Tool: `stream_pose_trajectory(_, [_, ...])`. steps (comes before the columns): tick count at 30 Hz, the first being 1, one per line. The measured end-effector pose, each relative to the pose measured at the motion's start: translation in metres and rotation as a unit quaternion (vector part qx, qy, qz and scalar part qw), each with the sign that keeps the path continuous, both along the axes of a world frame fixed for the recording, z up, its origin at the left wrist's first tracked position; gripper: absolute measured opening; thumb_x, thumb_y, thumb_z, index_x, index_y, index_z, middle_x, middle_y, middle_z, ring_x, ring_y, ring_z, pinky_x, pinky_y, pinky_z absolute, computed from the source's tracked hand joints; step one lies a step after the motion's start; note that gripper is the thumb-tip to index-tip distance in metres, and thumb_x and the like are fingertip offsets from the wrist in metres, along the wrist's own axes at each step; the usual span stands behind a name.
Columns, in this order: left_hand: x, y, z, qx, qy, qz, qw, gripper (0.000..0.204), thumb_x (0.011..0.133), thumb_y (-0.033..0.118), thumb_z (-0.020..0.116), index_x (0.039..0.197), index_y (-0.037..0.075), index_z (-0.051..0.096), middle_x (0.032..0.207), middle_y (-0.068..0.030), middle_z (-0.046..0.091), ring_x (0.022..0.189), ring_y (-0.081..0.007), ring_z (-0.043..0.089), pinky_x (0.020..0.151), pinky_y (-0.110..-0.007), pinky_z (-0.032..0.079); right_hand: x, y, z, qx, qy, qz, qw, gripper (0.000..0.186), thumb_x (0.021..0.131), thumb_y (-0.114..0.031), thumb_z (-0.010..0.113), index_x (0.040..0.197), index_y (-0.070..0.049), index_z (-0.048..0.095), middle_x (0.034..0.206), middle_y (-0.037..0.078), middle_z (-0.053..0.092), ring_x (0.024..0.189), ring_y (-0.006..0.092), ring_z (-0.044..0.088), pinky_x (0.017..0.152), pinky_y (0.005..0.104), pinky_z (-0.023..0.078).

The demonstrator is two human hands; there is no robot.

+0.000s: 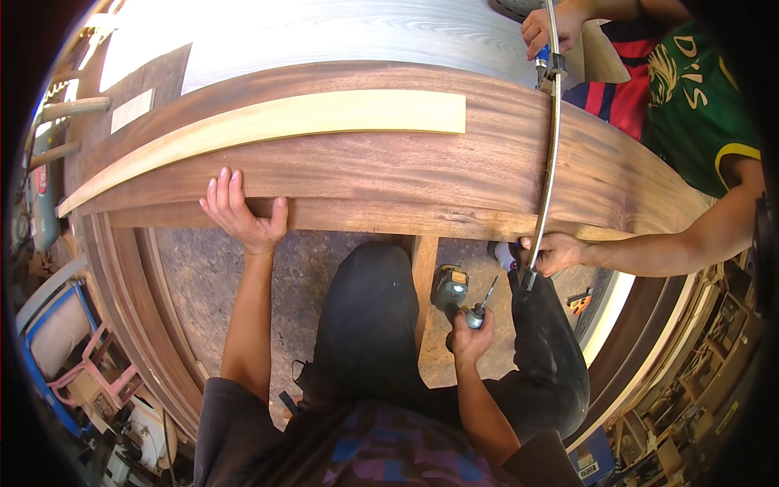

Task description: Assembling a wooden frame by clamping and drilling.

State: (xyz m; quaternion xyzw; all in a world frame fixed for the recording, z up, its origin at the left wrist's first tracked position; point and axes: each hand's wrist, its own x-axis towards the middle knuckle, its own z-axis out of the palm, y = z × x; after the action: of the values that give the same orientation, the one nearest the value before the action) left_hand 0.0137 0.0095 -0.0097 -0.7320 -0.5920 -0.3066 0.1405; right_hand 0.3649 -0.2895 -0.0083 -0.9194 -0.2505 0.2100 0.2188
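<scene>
1. Dark wood fills the middle of our view: a wide panel [389, 166] lies across a frame, with a pale strip [308, 118] on its upper face toward twelve o'clock.
2. Our left hand [242, 213] rests on the panel's near edge at about nine o'clock, fingers [225, 185] spread flat on top and the thumb hooked against the edge; it holds nothing.
3. Our right hand [472, 337] sits lower, at about five o'clock, with its fingers wrapped tight round the handle of a screwdriver [480, 307] whose tip points up toward the panel's underside.
4. Just beside that tool, a drill [449, 288] lies on the floor [219, 276] next to a wooden post [423, 276].
5. At two o'clock a co-worker's two hands hold a long metal clamp [553, 138] that spans the panel; one hand [545, 28] is at its far end, the other [556, 253] at its near end.
6. Our dark trouser legs [365, 325] stand below the panel.
</scene>
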Motion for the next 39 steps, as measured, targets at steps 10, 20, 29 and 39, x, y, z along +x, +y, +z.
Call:
stream_pose_trajectory(10, [-0.003,-0.005,0.002,-0.003,-0.007,0.000,1.000,0.077,0.088,0.053,0.068,0.146,0.007,0.050,0.149,-0.0152,0.051,0.144,-0.0368,0.039,0.121,-0.060,0.015,-0.005,0.002,0.006,0.018,0.015,-0.004,1.000,0.045,0.074,-0.021,0.078,0.112,0.002,0.068,0.093,0.017,0.070,0.085,0.0319,0.068,0.081,0.0405,0.053])
stream_pose_trajectory(20, [0.002,-0.003,0.000,0.028,-0.040,-0.001,0.999,0.073,0.085,0.056,0.068,0.143,0.012,0.056,0.147,-0.0123,0.054,0.141,-0.0352,0.044,0.120,-0.062,0.019,-0.002,-0.007,0.000,0.034,0.001,0.006,0.999,0.050,0.075,-0.029,0.081,0.114,0.000,0.068,0.099,0.021,0.071,0.089,0.0385,0.068,0.083,0.0437,0.053])
stream_pose_trajectory(29, [0.016,-0.002,0.007,0.054,-0.006,0.009,0.998,0.072,0.081,0.055,0.073,0.142,0.020,0.054,0.145,-0.0034,0.054,0.141,-0.0288,0.042,0.120,-0.062,0.023,-0.009,0.001,0.007,0.051,-0.011,-0.043,0.998,0.046,0.085,-0.040,0.071,0.119,-0.010,0.071,0.116,0.017,0.072,0.106,0.0371,0.069,0.093,0.0457,0.053])
stream_pose_trajectory(39, [0.000,-0.033,0.048,-0.048,0.046,-0.018,0.998,0.079,0.086,0.060,0.071,0.147,0.014,0.051,0.152,-0.0107,0.050,0.144,-0.0300,0.042,0.121,-0.057,0.026,-0.001,-0.021,0.035,0.024,0.052,-0.025,0.998,0.049,0.086,-0.039,0.067,0.127,-0.012,0.068,0.123,0.015,0.070,0.112,0.0371,0.067,0.097,0.0481,0.053])
